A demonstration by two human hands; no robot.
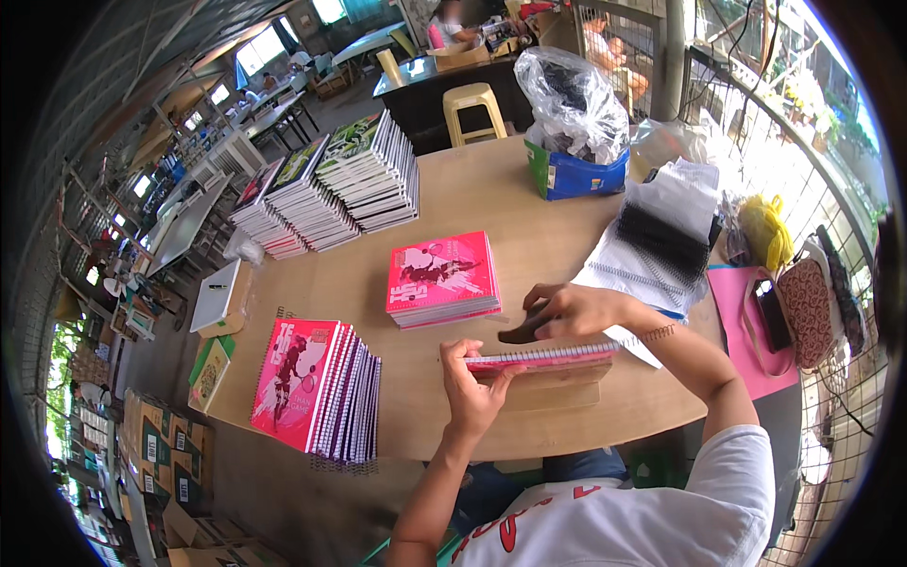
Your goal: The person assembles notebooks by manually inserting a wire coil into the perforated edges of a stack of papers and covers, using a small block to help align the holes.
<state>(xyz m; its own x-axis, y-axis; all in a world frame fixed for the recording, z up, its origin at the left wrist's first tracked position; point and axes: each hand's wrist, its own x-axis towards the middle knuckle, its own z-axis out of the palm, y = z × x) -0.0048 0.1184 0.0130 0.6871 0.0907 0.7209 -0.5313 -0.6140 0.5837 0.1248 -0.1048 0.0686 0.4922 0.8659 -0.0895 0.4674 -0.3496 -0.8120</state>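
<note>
My left hand (pixel 472 392) grips the left end of a pink notebook (pixel 567 356), stood on edge with its spine up. A thin wire coil (pixel 655 333) runs along the spine and sticks out past the right end. Just above the spine, my right hand (pixel 574 310) is closed around a dark, curved object (pixel 521 331) whose kind I cannot make out. Behind the notebook's lower side is a light wooden block (pixel 553 392). Ahead lies a stack of pink notebooks (pixel 442 274). To the left, a second pile of coil-bound pink notebooks (pixel 302 383) sits at the table's edge.
Tall notebook stacks (pixel 368 170) stand at the back left of the table (pixel 472 189). A blue box (pixel 581 177) with a plastic bag is at the back right. Black coils (pixel 661 231) lie on white paper, near a pink sheet (pixel 732 326) and a patterned pouch (pixel 820 321).
</note>
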